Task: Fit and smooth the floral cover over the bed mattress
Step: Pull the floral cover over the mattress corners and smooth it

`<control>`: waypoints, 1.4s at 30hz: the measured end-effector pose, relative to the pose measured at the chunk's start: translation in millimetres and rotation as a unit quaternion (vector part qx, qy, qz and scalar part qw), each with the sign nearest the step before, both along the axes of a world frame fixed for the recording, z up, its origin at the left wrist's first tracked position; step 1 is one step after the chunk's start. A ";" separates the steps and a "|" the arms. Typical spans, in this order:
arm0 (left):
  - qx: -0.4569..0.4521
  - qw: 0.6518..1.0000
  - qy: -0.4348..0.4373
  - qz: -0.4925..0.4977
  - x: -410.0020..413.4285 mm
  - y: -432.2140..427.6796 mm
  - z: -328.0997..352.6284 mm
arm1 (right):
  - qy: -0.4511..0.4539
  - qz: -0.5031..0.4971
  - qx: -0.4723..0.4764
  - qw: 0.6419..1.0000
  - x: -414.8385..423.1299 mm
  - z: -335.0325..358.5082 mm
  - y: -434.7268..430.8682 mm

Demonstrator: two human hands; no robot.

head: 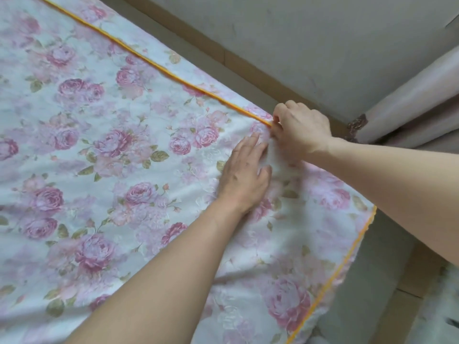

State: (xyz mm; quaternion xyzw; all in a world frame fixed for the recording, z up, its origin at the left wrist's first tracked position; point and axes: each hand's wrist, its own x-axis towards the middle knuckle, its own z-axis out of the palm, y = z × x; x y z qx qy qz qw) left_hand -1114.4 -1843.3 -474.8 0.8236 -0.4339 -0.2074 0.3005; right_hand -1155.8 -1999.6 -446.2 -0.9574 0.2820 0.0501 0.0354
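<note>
The floral cover (104, 150), white with pink roses and orange piping (154, 60) along its edges, lies spread over the mattress and fills most of the view. My left hand (244, 175) rests flat on the cover near its far right corner, fingers together and pointing toward that corner. Just beyond it, my right hand (301, 127) is closed on the cover's corner where the orange piping ends, pinching the fabric. The mattress beneath is hidden by the cover.
A wooden bed frame rail (223, 55) runs along the far side, against a grey wall (310, 40). Pinkish curtains (417, 103) hang at the right. Grey floor (372, 281) shows past the cover's right edge.
</note>
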 end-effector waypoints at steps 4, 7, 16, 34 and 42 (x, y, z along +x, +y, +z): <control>-0.050 0.990 0.085 0.102 20.5 -7.3 5.1 | -0.014 0.017 0.016 1.000 32.8 -4.5 -2.0; -0.077 0.967 0.178 0.166 26.9 -15.7 9.6 | -0.023 0.071 -0.001 0.997 52.1 -6.7 -2.2; -0.106 0.941 0.141 0.289 24.0 -31.3 18.4 | 0.072 0.191 -0.091 0.975 87.1 1.7 -21.3; -0.167 0.901 0.014 0.399 57.1 72.4 -7.3 | -0.099 0.339 0.030 0.935 98.9 -8.7 68.8; -0.135 0.793 -0.143 0.577 85.1 186.2 -14.3 | -0.009 0.617 0.125 0.777 114.9 -52.8 198.3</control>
